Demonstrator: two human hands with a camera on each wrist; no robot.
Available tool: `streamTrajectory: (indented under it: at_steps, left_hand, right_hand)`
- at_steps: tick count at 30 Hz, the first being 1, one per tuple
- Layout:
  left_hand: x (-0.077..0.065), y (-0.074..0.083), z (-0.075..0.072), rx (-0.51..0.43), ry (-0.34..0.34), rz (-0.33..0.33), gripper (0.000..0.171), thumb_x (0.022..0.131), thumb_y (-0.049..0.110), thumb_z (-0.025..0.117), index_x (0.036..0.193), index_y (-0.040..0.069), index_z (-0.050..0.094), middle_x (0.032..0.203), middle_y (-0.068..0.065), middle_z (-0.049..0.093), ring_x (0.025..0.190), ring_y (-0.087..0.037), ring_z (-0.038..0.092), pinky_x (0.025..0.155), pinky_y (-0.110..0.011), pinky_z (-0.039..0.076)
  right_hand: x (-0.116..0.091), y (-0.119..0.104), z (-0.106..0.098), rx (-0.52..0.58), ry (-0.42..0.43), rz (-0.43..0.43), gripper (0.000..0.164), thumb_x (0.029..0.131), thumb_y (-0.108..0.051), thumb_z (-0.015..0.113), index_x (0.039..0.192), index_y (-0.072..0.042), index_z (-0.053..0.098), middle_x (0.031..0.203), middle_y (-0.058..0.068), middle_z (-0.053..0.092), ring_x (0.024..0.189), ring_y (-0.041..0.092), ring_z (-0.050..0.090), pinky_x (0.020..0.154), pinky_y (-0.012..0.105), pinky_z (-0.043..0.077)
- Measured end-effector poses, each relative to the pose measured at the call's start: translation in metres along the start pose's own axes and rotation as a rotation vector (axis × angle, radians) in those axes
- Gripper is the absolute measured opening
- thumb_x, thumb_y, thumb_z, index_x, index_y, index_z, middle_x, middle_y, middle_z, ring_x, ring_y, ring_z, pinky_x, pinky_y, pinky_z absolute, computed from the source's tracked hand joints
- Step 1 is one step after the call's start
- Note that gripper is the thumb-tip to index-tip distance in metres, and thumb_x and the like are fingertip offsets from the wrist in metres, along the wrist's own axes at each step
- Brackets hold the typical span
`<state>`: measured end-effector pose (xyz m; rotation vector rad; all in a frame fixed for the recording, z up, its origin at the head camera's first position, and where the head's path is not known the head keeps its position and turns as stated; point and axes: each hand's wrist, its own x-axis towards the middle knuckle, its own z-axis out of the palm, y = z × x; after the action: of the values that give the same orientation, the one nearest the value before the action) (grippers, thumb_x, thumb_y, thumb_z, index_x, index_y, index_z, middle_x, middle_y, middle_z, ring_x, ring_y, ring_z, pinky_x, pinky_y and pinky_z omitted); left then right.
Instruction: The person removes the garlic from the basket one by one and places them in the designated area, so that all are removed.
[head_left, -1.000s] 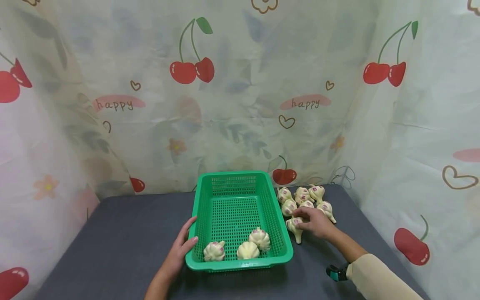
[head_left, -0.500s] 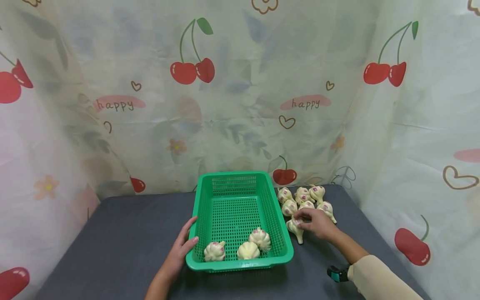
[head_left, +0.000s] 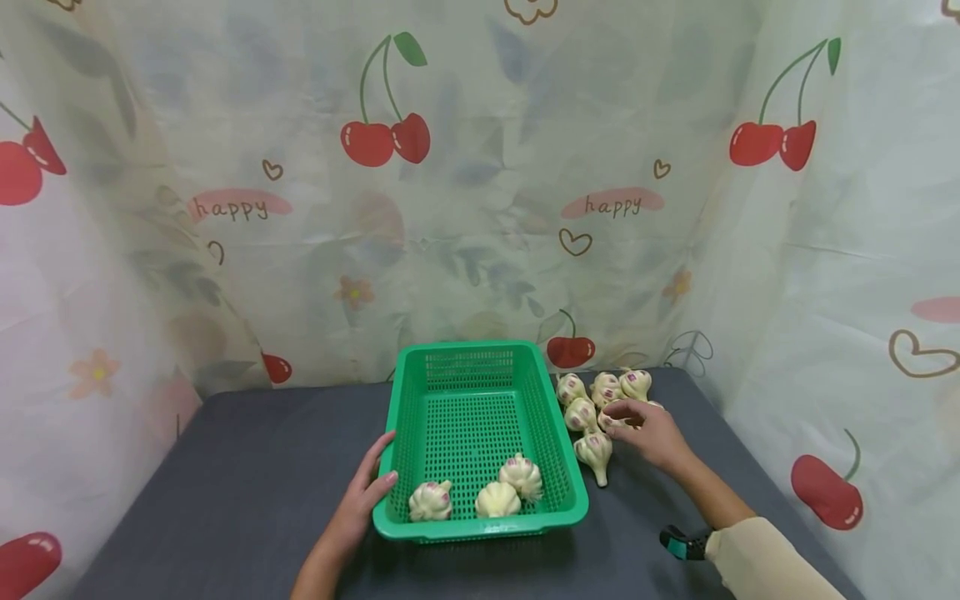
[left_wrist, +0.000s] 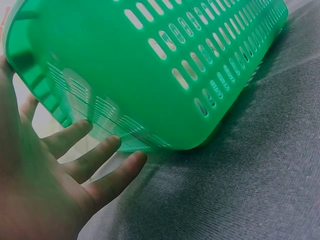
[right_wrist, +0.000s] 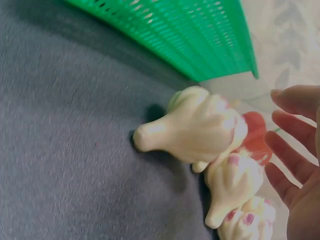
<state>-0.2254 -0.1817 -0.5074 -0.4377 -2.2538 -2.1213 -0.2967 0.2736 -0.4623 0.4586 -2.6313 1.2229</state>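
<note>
The green plastic basket stands on the dark table and holds 3 garlic bulbs near its front end. My left hand rests at its left rim. In the left wrist view the fingers are spread, almost straight, beside the outer wall. My right hand is over the loose garlic bulbs right of the basket, fingertips right at one garlic bulb that it partly hides. In the right wrist view its fingers are parted, with nothing between them. The frontmost bulb lies with its stem toward me.
Several more garlic bulbs, such as the back right one, lie close together at the table's back right. A printed curtain hangs behind and on both sides. A dark band with a teal part is below the right forearm.
My right hand has left the frontmost garlic bulb and moved slightly back and right to the bulb behind it. The left hand and the basket have stayed in place.
</note>
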Motion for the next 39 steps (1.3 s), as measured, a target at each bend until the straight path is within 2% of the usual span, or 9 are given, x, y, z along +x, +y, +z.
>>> streamTrajectory:
  at_steps: [4,8,14,19,24,27,32,35,39]
  left_hand:
    - [0.0,-0.001,-0.001,0.006,-0.002,0.001,0.055,0.102,0.017,0.046,0.154,0.017,0.026,0.158,-0.018,0.014,0.14,-0.035,0.014,0.105,-0.06,0.016]
    - [0.001,-0.002,-0.001,0.007,0.0,0.003,0.056,0.102,0.015,0.046,0.154,0.016,0.026,0.157,-0.02,0.018,0.138,-0.035,0.02,0.105,-0.057,0.021]
    - [0.0,-0.003,-0.001,0.024,0.012,0.008,0.056,0.101,0.015,0.047,0.153,0.016,0.027,0.156,-0.02,0.021,0.137,-0.035,0.023,0.104,-0.055,0.023]
    - [0.0,-0.002,-0.001,0.028,0.011,0.008,0.055,0.102,0.015,0.046,0.153,0.016,0.027,0.156,-0.02,0.019,0.138,-0.036,0.021,0.104,-0.058,0.021]
    - [0.0,-0.002,-0.001,0.022,0.004,-0.001,0.055,0.102,0.017,0.046,0.153,0.017,0.026,0.157,-0.019,0.018,0.138,-0.036,0.02,0.105,-0.06,0.02]
    - [0.0,-0.002,-0.001,0.024,0.005,-0.001,0.055,0.102,0.016,0.046,0.153,0.016,0.026,0.156,-0.019,0.019,0.138,-0.036,0.021,0.104,-0.059,0.02]
    - [0.0,-0.004,-0.001,0.027,0.011,0.006,0.055,0.102,0.015,0.046,0.153,0.016,0.026,0.155,-0.02,0.021,0.137,-0.035,0.023,0.104,-0.056,0.023]
    - [0.0,-0.004,-0.001,0.023,0.015,0.009,0.055,0.102,0.014,0.047,0.153,0.016,0.027,0.155,-0.021,0.023,0.135,-0.035,0.026,0.103,-0.052,0.026]
    - [0.0,-0.002,0.0,0.021,0.015,0.007,0.055,0.102,0.016,0.047,0.153,0.017,0.027,0.154,-0.02,0.025,0.134,-0.034,0.029,0.101,-0.047,0.031]
  right_hand:
    - [-0.002,-0.008,-0.003,0.043,0.023,0.028,0.031,0.089,-0.014,0.072,0.115,0.002,0.066,0.111,0.02,0.065,0.1,0.036,0.062,0.078,0.041,0.052]
    - [-0.005,-0.017,-0.007,0.14,0.038,0.02,0.034,0.089,-0.015,0.072,0.118,0.001,0.065,0.115,0.021,0.064,0.101,0.031,0.063,0.078,0.031,0.052]
    - [-0.009,-0.032,-0.011,0.292,0.059,-0.021,0.038,0.089,-0.01,0.072,0.123,0.004,0.061,0.119,0.021,0.061,0.1,0.015,0.063,0.077,0.028,0.052]
    - [-0.01,-0.043,-0.012,0.322,0.045,-0.047,0.039,0.09,-0.01,0.071,0.124,0.004,0.06,0.121,0.023,0.06,0.105,0.022,0.062,0.078,0.026,0.052]
    - [-0.009,-0.052,-0.009,0.402,-0.004,-0.069,0.04,0.091,-0.006,0.067,0.127,0.009,0.055,0.123,0.026,0.057,0.107,0.022,0.061,0.079,0.033,0.054]
    - [-0.007,-0.057,-0.007,0.451,-0.046,-0.073,0.041,0.093,-0.005,0.064,0.129,0.011,0.052,0.124,0.023,0.057,0.106,0.021,0.063,0.079,0.039,0.054]
    - [-0.002,-0.064,-0.003,0.486,-0.118,-0.078,0.041,0.095,-0.005,0.061,0.131,0.01,0.049,0.125,0.018,0.056,0.106,0.022,0.064,0.078,0.04,0.054]
    - [0.002,-0.072,-0.001,0.515,-0.171,-0.061,0.044,0.095,-0.005,0.062,0.133,0.01,0.046,0.129,0.023,0.052,0.108,0.027,0.063,0.079,0.046,0.053]
    - [0.007,-0.081,0.001,0.521,-0.241,-0.031,0.049,0.094,-0.008,0.063,0.137,0.008,0.044,0.133,0.028,0.047,0.114,0.042,0.056,0.08,0.053,0.051]
